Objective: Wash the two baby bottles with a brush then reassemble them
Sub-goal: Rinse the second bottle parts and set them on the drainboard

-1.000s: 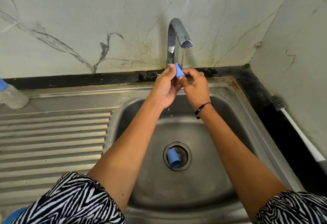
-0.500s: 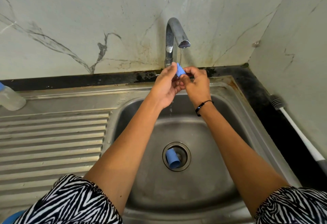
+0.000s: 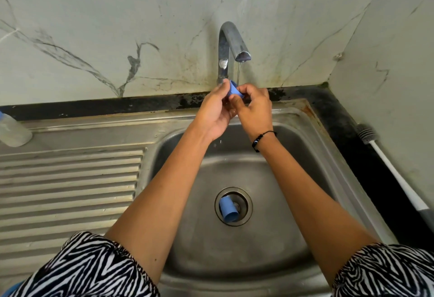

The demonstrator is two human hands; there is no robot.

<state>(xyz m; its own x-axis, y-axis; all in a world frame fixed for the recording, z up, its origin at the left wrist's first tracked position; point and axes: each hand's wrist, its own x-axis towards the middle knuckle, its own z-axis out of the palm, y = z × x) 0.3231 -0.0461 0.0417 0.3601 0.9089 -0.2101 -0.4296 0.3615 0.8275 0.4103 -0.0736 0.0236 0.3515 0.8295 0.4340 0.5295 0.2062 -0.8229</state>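
Head view: bottle (image 3: pixel 13 130) cut off left.

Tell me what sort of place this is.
Most likely a home kitchen sink area: a stainless steel sink with a ribbed drainboard, a running tap and a marble-patterned wall. Both hands hold a small blue bottle part under the water.
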